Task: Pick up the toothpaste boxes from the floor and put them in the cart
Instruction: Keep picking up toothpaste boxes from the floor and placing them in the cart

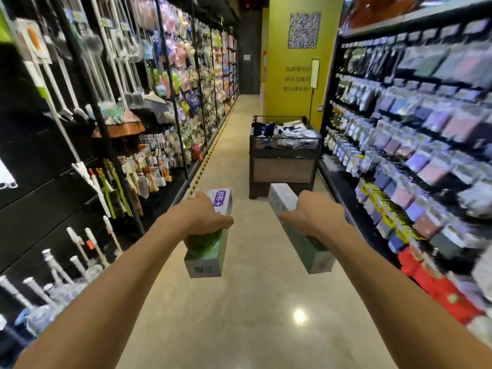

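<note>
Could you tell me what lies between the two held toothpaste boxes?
In the head view, only bare floor shows between the left toothpaste box and the right toothpaste box.

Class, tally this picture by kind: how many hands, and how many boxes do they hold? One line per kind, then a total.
Hands: 2, left hand and right hand
Boxes: 2, left box and right box
Total: 4

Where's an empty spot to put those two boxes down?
The bare floor down the aisle's middle is free, between the broom rack and the packet shelves, up to the display bin. Both shelf walls and the bin's top are crowded.
</note>
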The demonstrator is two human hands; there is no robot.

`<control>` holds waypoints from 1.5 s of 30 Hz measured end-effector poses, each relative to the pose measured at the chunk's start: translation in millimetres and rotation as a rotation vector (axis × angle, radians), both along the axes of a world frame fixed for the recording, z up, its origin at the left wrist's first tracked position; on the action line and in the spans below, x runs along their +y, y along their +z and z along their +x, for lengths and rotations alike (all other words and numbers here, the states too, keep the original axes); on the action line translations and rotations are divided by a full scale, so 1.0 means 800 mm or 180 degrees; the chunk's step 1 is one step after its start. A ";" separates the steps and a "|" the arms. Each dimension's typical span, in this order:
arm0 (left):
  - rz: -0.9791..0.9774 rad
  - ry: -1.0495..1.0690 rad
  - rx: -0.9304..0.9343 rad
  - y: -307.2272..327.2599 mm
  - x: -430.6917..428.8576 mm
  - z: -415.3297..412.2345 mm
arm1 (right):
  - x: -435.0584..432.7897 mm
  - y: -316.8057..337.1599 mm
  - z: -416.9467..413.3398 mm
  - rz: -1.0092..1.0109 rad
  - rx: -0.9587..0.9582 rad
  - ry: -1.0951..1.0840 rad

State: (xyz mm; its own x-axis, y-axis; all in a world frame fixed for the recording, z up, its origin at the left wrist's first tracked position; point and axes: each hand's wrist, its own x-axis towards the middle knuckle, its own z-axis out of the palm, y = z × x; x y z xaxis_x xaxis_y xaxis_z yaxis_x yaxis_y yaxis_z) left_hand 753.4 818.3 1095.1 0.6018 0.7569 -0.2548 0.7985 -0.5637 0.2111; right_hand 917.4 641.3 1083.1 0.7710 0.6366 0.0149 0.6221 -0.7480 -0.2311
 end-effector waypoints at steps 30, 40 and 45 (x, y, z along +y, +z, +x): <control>-0.0254 -0.5143 -0.0265 0.047 -0.707 -0.099 | -0.721 0.018 -0.518 -0.0129 -0.0040 -0.4818; -0.0114 -0.5994 -0.0322 -0.016 -0.994 -0.281 | -0.951 -0.006 -0.753 -0.0127 -0.0012 -0.5628; -0.0180 -0.6031 -0.0141 -0.050 -1.107 -0.314 | -1.052 -0.027 -0.811 -0.0016 0.0195 -0.5978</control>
